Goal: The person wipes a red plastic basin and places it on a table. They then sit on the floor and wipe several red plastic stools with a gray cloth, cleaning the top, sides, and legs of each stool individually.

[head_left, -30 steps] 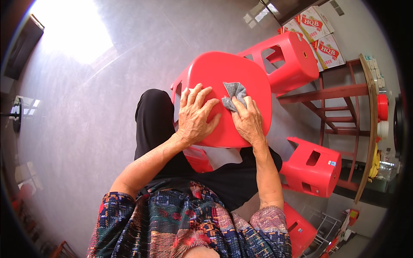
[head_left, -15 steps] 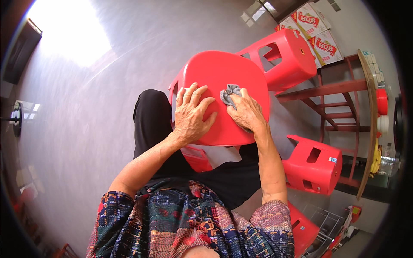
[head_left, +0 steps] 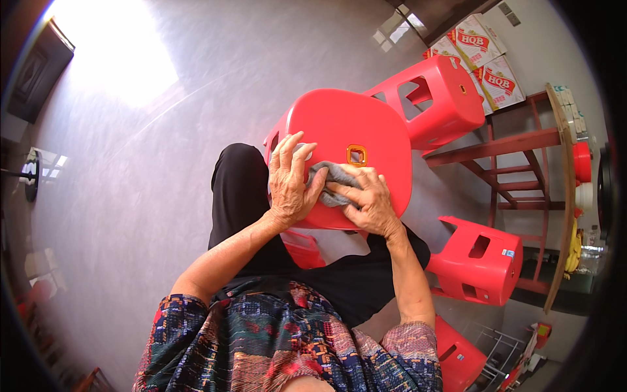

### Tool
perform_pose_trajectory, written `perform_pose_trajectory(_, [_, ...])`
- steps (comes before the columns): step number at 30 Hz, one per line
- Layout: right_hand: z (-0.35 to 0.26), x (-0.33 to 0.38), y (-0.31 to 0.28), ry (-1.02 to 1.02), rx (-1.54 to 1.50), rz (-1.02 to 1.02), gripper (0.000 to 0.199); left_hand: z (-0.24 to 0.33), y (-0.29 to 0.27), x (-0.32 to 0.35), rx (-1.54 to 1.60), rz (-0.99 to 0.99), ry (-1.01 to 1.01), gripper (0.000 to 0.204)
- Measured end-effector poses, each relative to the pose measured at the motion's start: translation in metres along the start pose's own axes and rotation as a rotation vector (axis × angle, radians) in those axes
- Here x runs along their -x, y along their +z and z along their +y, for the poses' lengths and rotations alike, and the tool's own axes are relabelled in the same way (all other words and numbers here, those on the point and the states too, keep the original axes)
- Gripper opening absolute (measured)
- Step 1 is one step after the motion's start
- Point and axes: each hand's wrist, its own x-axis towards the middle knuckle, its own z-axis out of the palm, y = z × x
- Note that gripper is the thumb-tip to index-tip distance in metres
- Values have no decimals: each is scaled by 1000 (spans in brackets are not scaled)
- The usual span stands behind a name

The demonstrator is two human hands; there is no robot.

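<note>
A red plastic stool (head_left: 346, 117) stands in front of me between my knees, its rounded square top facing up. Near the middle of that top is a small square opening with an orange rim (head_left: 356, 155). My right hand (head_left: 373, 201) presses a crumpled grey cloth (head_left: 334, 189) onto the near part of the seat, fingers bent over it. At the seat's left edge rests my left hand (head_left: 292, 186), fingers extended and apart. Its thumb reaches the cloth's left side; whether it grips any of it is hidden.
Another red stool (head_left: 450, 98) lies on its side beyond, at the right. More red stools (head_left: 480, 258) are at the lower right. A wooden table with dark red legs (head_left: 496, 138) stands along the right, and printed cartons (head_left: 499, 81) are stacked behind it.
My right hand has slid the cloth left and toward me, up against my left thumb. The orange-rimmed opening now shows. My left hand has stayed near the left edge.
</note>
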Motion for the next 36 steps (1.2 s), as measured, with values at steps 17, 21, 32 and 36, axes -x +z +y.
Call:
perform_pose_trajectory(17, [16, -109, 32, 306, 389, 39, 53, -31, 25, 36, 681, 78, -840, 61])
perform_pose_trajectory(21, [-6, -95, 27, 21, 357, 66, 49, -48, 21, 30, 896, 79, -1032, 63])
perform_pose_trajectory(32, [-69, 11, 33, -289, 337, 29, 23, -84, 14, 18, 1367, -71, -1033, 48])
perform_pose_trajectory(36, [-67, 11, 28, -233, 312, -29, 34, -76, 11, -6, 1253, -108, -1277, 43])
